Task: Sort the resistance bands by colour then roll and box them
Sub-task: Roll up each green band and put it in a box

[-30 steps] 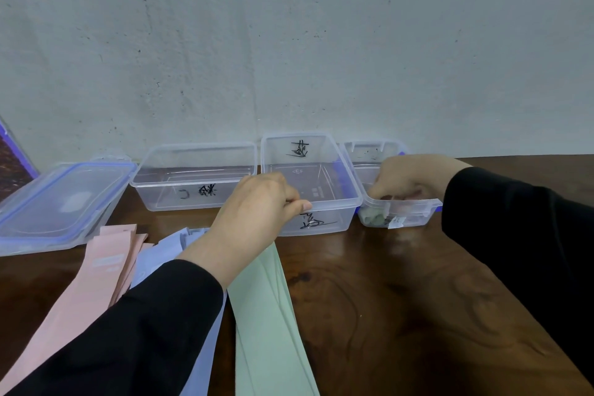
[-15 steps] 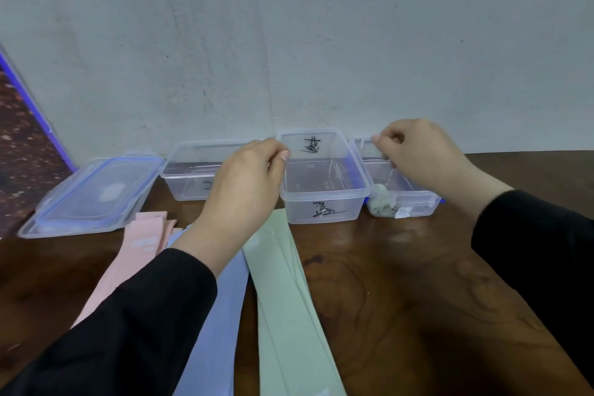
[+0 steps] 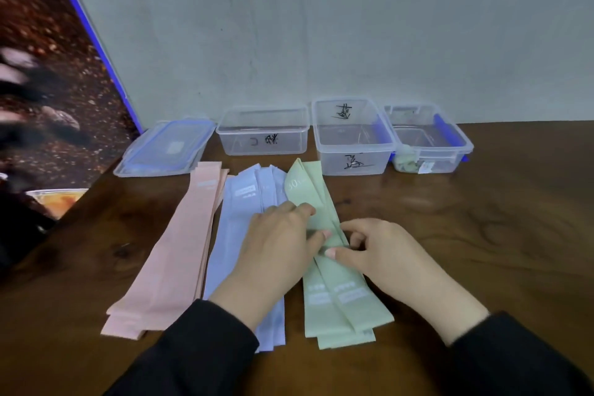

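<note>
Three piles of flat resistance bands lie side by side on the wooden table: pink bands [image 3: 170, 254] on the left, pale blue bands [image 3: 244, 202] in the middle, green bands [image 3: 340, 299] on the right. My left hand [image 3: 276, 244] and my right hand [image 3: 379, 251] meet over the middle of the green pile, and the fingertips of both pinch the top green band. Its far end [image 3: 299, 183] is folded over. Behind stand three clear boxes: left box [image 3: 262, 131], middle box [image 3: 353, 151], right box [image 3: 450, 146] with a rolled green band [image 3: 405, 161] inside.
A clear lid with blue clips [image 3: 164, 151] lies left of the boxes. A grey wall runs close behind them. A board with a blue edge [image 3: 96, 42] leans at the left, past the table's left edge. Bare wood [image 3: 482, 235] spreads to the right.
Both hands have drawn back from the boxes to the green pile and taken hold of the top green band. The view has tilted down, showing the bands' full length.
</note>
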The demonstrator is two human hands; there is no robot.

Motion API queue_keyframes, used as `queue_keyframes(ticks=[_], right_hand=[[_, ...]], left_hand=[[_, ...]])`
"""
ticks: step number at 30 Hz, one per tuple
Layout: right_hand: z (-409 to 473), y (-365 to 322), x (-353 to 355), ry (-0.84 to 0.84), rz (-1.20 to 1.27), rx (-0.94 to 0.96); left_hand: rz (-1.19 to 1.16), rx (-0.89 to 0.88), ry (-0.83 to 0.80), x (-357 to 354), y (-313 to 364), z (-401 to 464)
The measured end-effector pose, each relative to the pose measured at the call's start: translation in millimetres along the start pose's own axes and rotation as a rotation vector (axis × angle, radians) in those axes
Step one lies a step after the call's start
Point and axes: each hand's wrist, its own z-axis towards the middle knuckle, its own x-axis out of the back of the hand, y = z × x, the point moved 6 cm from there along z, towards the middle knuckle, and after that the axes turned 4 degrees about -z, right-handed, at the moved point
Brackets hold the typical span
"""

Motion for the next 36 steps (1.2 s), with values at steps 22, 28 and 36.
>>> queue_keyframes(ticks=[22, 28, 36], right_hand=[[-69.2, 14.4, 19.4, -0.054, 0.167, 0.274], [-68.8, -1.7, 78.9, 0.334, 0.421, 0.199], [-60.3, -29.0, 144.8, 0.423, 0.572, 0.156]], left_hand=[[-0.014, -0.068, 0.087, -2.1, 3.1, -9.6], [-0.663, -0.270, -0.184, 27.4, 31.0, -29.0], [-0.640, -0.149, -0.197, 44.4, 76.6, 5.7]])
